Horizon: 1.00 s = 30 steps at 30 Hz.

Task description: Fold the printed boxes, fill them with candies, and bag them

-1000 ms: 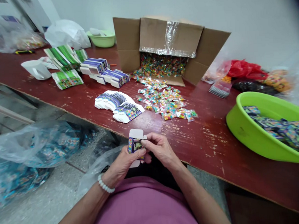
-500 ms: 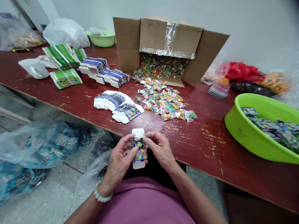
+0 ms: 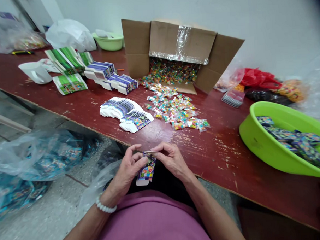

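Note:
Between my hands, just off the table's front edge, is a small printed cardboard box, purple with bright candy pictures. My left hand grips its left side with thumb and fingers. At the upper right corner my right hand pinches the top flap, which is seen nearly edge-on. A white flap hangs out at the box's lower end. On the table beyond lies a fanned stack of flat boxes of the same print. Right of it spreads a pile of small wrapped candy packets.
An open carton lies on its side, spilling candy packets. A green basin with filled boxes stands at right. Bundled purple boxes, green boxes and a white mug sit at left. Plastic bags of blue packets lie on the floor.
The box has tilted, its lower end swinging toward me and left. Its top flap, upright and white before, is now folded over, and my right hand has come down slightly.

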Each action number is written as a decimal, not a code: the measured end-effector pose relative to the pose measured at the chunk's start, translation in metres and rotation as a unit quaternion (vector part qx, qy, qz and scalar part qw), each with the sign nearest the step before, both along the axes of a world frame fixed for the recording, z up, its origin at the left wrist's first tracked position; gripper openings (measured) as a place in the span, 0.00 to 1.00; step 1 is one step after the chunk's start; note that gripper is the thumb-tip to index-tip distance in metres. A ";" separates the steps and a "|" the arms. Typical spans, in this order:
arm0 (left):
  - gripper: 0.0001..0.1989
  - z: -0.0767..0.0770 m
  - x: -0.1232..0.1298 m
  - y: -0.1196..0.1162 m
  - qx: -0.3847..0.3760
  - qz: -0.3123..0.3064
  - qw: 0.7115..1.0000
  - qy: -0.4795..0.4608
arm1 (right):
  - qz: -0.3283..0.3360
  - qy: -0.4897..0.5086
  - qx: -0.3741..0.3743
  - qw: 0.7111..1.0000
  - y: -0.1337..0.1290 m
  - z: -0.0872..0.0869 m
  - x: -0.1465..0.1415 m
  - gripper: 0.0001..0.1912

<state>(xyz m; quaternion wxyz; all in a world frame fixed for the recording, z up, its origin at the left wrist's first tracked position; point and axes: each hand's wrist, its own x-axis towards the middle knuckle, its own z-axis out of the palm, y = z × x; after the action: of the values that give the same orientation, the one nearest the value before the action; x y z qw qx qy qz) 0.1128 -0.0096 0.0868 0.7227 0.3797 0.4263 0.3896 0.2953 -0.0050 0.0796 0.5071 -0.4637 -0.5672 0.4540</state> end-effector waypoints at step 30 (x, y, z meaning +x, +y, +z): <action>0.28 -0.017 0.021 0.000 -0.075 -0.046 0.996 0.004 | 0.104 -0.256 0.086 0.957 -0.007 0.006 0.011 0.12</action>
<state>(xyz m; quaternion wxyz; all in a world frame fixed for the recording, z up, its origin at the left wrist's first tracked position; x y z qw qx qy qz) 0.1342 -0.0095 0.0701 0.7648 0.3454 0.4389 0.3212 0.3065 -0.0116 0.0853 0.3328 -0.4570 -0.7604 0.3198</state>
